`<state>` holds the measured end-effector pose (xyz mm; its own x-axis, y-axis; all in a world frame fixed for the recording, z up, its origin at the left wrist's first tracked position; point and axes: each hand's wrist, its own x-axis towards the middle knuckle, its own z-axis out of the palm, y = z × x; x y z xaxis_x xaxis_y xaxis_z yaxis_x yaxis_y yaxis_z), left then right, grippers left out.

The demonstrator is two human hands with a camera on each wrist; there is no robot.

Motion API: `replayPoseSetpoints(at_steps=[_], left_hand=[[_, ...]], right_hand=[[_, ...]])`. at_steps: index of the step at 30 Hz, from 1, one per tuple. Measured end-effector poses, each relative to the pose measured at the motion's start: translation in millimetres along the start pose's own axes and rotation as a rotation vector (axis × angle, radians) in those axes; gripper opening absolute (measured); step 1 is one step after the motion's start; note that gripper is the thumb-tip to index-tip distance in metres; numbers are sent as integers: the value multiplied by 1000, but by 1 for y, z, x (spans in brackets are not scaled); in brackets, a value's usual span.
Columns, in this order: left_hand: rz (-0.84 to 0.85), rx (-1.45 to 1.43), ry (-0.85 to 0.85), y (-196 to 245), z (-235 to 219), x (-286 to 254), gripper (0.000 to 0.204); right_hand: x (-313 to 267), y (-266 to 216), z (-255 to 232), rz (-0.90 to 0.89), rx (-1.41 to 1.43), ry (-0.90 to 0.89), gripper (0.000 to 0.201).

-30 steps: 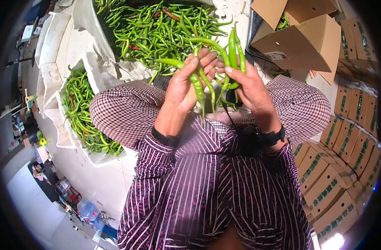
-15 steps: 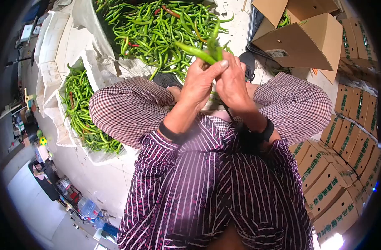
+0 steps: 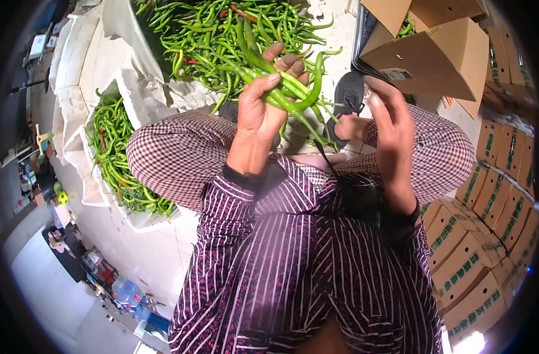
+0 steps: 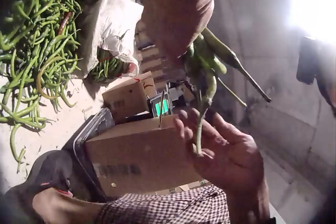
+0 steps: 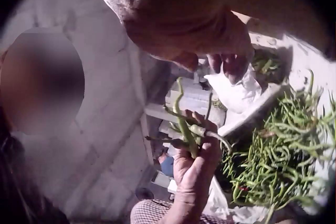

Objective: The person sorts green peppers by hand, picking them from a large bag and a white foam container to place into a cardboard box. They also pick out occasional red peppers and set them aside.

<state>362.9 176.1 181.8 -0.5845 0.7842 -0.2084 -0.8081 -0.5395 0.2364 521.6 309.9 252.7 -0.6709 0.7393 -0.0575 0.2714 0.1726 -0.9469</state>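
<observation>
Several long green peppers sit as a bunch in the left hand, raised above the floor between the knees. Left fingers curl round them, thumb pressed on top; some peppers stick out past the fingers, one of them hooked.

Change: both hands were together at the bunch half a second earlier; now the right hand is off to the right, well apart in the head view. So the left hand alone supports the bunch. Right fingers are loosely bent, moderately wide, holding nothing; slightly blurred.

Around: big pepper heap at the far edge of the floor, just beyond the left hand, a few red ones mixed in. Smaller pepper pile in a white sack toward the left edge. Open carton near the far right corner, some peppers inside, beside a dark tray. Stacked cartons along the right edge.

In the way: dark shoe and right knee lie between bunch and open carton, whose raised flap partly hides its inside.
</observation>
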Motion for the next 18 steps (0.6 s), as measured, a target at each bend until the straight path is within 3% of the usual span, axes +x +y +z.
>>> replayPoseSetpoints(at_steps=[1, 2, 4, 5, 6, 8, 9, 13, 15, 18], left_hand=[[-25, -19, -54, -2, 0, 0, 57], [-31, -19, -53, -4, 1, -1, 57], [-60, 57, -62, -4, 5, -2, 57], [-90, -31, -189, -4, 4, 1, 60], [-89, -25, -186, -4, 4, -1, 60], [-35, 79, -34, -6, 7, -5, 64], [-28, 98, -2, -6, 7, -5, 67], [-57, 144, -42, -11, 3, -3, 69], [-62, 154, -45, -11, 2, -3, 69], [-54, 244, 39, -11, 12, -3, 72]], right_hand=[[4, 0, -3, 406, 331, -154, 28], [4, 7, 0, 410, 332, -149, 28], [2, 24, 13, 288, 517, -386, 33], [-1, 19, 20, 407, 751, -435, 34], [0, 20, 22, 408, 757, -437, 34], [2, 22, 23, 220, 556, -550, 36], [0, 16, 24, 217, 662, -548, 34], [-2, 26, 28, 235, 653, -476, 32], [1, 30, 27, 93, 553, -457, 29], [1, 17, 25, 212, 662, -439, 28]])
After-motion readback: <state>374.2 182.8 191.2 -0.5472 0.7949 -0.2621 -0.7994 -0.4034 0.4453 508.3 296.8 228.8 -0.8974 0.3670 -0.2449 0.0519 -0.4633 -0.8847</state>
